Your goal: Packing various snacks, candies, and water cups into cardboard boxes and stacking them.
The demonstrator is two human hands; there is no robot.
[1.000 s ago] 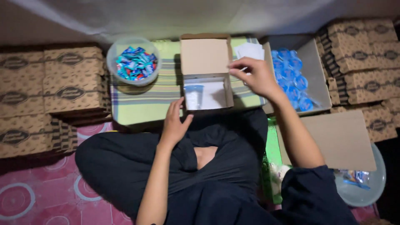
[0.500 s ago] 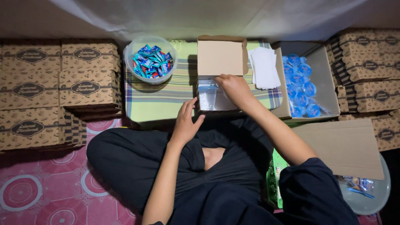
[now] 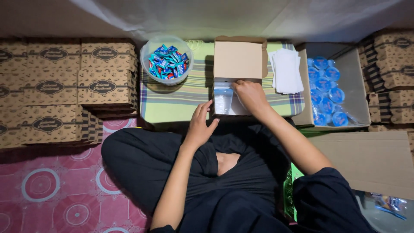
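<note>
A small open cardboard box (image 3: pixel 239 58) stands on a striped cloth (image 3: pixel 181 99), lid tipped back. Inside it lies a clear water cup (image 3: pixel 223 100) beside white paper. My right hand (image 3: pixel 251 97) reaches into the box and presses on the white paper at its right side. My left hand (image 3: pixel 199 125) rests with fingers spread against the box's near left corner, holding nothing. A stack of white paper napkins (image 3: pixel 286 70) lies right of the box.
A clear tub of blue wrapped candies (image 3: pixel 167 61) sits left of the box. Stacks of printed brown boxes (image 3: pixel 64 92) fill the left side, more (image 3: pixel 394 73) at right. A carton of blue-lidded water cups (image 3: pixel 326 88) stands right. Flat cardboard (image 3: pixel 371 162) lies near my right knee.
My right hand came from the napkin stack into the open box and now presses down inside it. My left hand stayed at the box's near corner. The view shifted left.
</note>
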